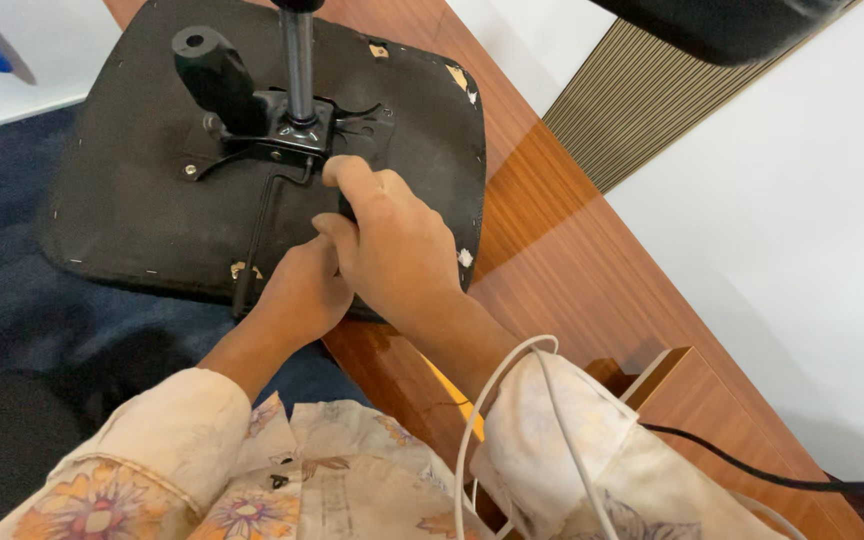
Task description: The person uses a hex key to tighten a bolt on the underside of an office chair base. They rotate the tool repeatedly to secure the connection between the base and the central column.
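Observation:
An upturned black chair seat [132, 190] lies with one edge on a wooden table [562, 250]. Its metal mechanism plate [297, 135] carries a chrome gas cylinder [298, 60] and a black knob handle [210, 65]. My right hand [392, 245] is closed over a dark object just below the mechanism; what it grips is hidden. My left hand [297, 290] sits under the right one, fingers curled against the seat's underside near a thin black lever rod [252, 250].
A blue carpet [12, 300] lies left of the table. A white cable [497, 400] loops over my right sleeve, and a black cable [752, 465] runs across the table's lower right. A ribbed panel [632, 90] stands against the white wall.

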